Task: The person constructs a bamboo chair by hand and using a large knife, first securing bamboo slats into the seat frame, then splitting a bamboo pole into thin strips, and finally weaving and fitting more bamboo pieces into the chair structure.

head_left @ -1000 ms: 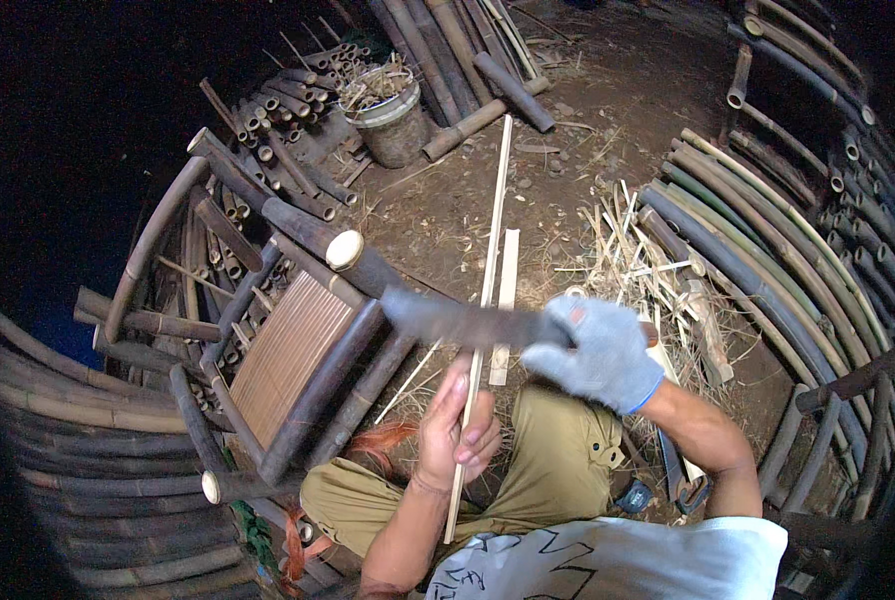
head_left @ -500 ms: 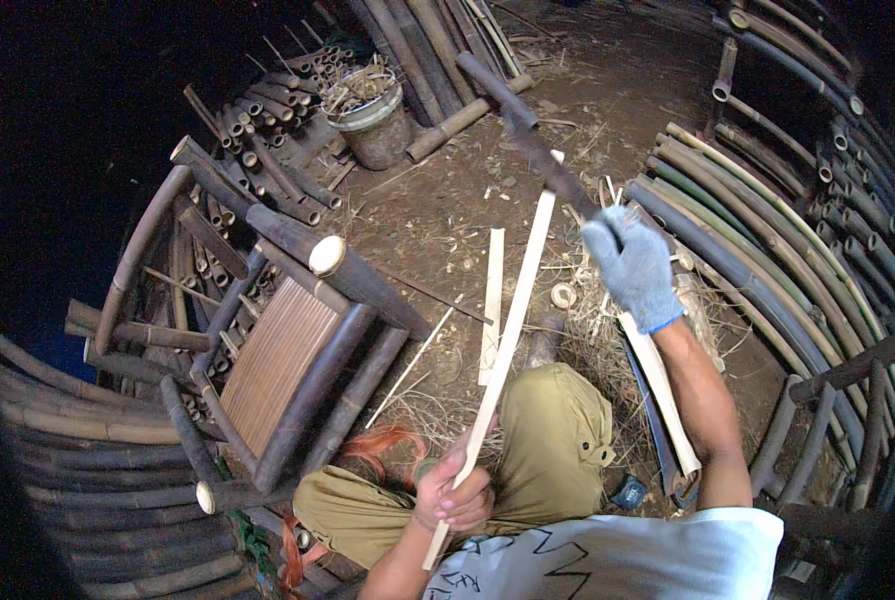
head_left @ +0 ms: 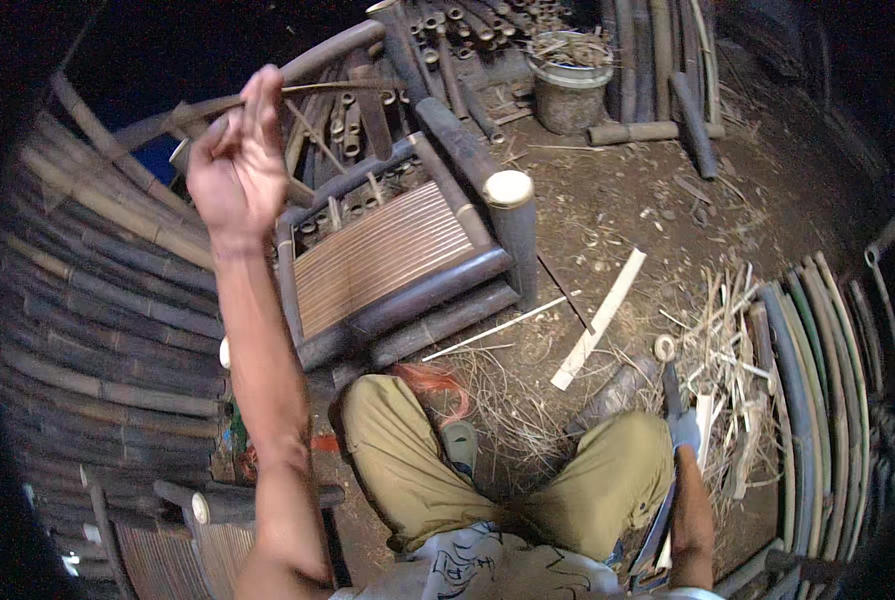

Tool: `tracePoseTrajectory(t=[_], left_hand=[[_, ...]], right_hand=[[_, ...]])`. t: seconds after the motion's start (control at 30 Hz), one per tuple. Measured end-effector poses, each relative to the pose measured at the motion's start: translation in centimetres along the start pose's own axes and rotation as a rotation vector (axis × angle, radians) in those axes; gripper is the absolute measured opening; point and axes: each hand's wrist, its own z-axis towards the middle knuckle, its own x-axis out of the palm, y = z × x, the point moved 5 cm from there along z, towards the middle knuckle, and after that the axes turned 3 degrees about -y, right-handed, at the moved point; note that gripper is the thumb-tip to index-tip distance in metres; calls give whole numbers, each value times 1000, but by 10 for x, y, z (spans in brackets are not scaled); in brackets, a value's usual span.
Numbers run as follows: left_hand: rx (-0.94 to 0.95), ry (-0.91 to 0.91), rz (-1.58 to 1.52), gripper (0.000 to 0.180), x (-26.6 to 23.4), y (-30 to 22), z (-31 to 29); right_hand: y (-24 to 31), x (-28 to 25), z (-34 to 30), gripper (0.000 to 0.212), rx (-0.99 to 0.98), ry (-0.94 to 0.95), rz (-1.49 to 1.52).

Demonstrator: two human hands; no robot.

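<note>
My bare left hand [head_left: 240, 165] is raised at the upper left, beyond the bamboo chair frame's near side. Its fingers are stretched out and I see nothing gripped in them. A blurred brownish strip [head_left: 318, 90] passes behind the fingers; I cannot tell whether it touches them. Low at the right, my gloved right hand [head_left: 685, 430] is closed round a knife [head_left: 671, 388], its dark blade pointing away from me. Beside that glove stands a pale bamboo strip [head_left: 705, 425]. Another pale strip [head_left: 600, 318] lies on the ground ahead of my knees.
The bamboo chair [head_left: 388, 255] with a slatted seat stands ahead-left. Stacked dark poles [head_left: 108, 375] fill the left side. A bucket of scraps [head_left: 570, 90] stands at the back. Shavings [head_left: 738, 370] and bamboo poles [head_left: 808, 390] lie at right.
My left hand has let go of the long pale strip and swung up to the far left. My right hand has lowered the knife beside my right knee. The view has turned left.
</note>
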Motion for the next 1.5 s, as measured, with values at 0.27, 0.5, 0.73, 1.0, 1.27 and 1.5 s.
tracePoseTrajectory(t=[0.27, 0.5, 0.73, 1.0, 1.27, 1.5], left_hand=[[-224, -237, 2387, 67, -140, 11, 114], [-809, 22, 2589, 34, -265, 145, 92], [-888, 241, 2546, 30, -299, 211, 106], [-1078, 618, 2452, 40, -301, 221, 112], [-1121, 656, 2276, 52, -392, 234, 123], [-962, 617, 1976, 57, -395, 229, 117]], right_hand=[[170, -135, 30, 62, -693, -504, 0], [505, -258, -111, 54, -1174, -371, 496], [573, -209, -135, 56, -913, -253, 368], [564, -205, -123, 51, -864, -251, 366], [569, -203, -133, 44, -899, -278, 399], [572, -206, -133, 38, -905, -270, 442]])
